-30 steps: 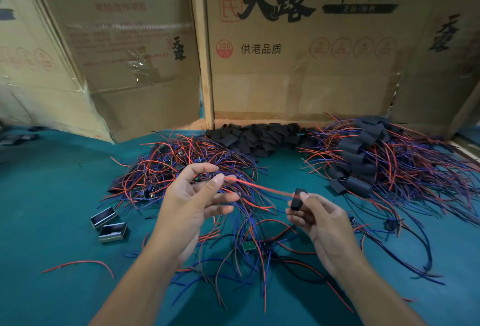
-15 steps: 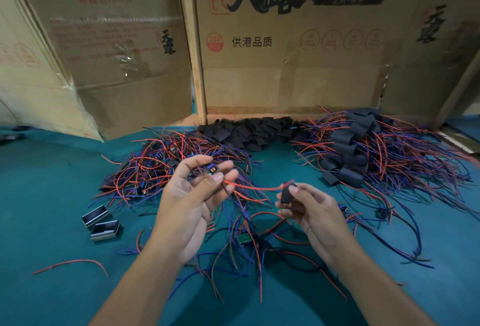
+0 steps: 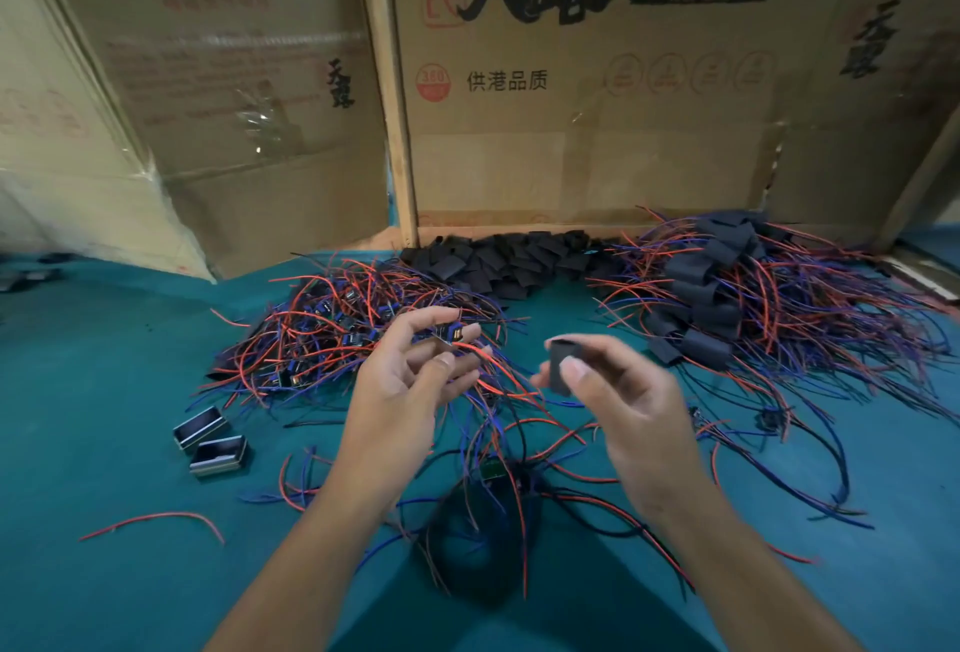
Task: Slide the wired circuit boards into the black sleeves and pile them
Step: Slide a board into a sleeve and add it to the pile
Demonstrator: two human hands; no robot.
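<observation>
My left hand pinches a small wired circuit board at its fingertips, and the board's red and blue wires trail down to the right. My right hand grips one black sleeve between thumb and fingers, a short gap right of the board. A heap of bare wired boards lies behind my left hand. Loose black sleeves lie at the back centre. The pile of sleeved boards sits at the back right.
Two small metal-edged boxes lie at the left on the green cloth. Loose wires and a green board lie between my forearms. A stray red wire lies front left. Cardboard boxes wall the back.
The red wire no longer stretches to my right hand. The sleeve has lifted and turned in my right fingers, and my hands stand a little higher and closer together.
</observation>
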